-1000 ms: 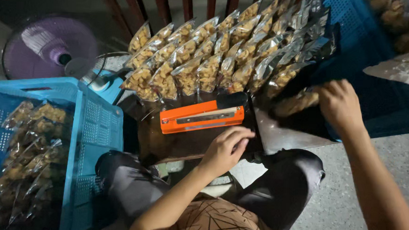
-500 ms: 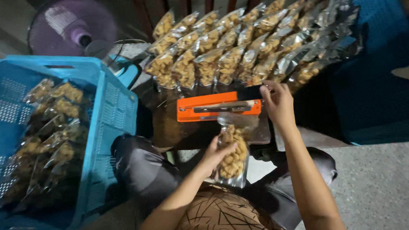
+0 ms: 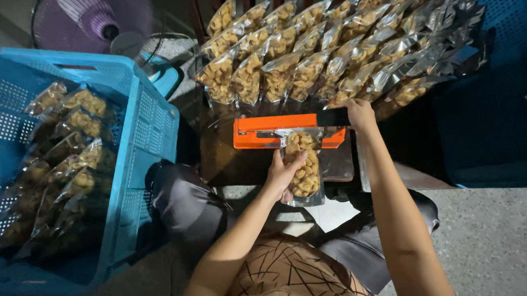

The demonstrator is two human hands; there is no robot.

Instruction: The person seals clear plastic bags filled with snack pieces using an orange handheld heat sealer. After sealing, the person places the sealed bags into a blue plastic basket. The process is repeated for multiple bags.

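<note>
My left hand [image 3: 283, 174] grips a clear bag of yellow-brown snacks [image 3: 305, 168] from its left side, with the bag's top edge lying in the jaw of an orange heat sealer [image 3: 258, 133]. At the sealer's right end my right hand [image 3: 359, 114] presses down on its black handle. The sealer sits on a dark low stand just beyond my knees.
Several filled snack bags [image 3: 307, 60] lie in overlapping rows behind the sealer. A blue plastic crate [image 3: 150, 124] at my left holds more bags [image 3: 74, 150]. A purple fan [image 3: 96, 16] stands at the far left. A dark blue crate [image 3: 505, 118] is at the right.
My right hand left the bag pile at the right and came onto the sealer's handle. My left hand brought a snack bag up and set its top into the sealer.
</note>
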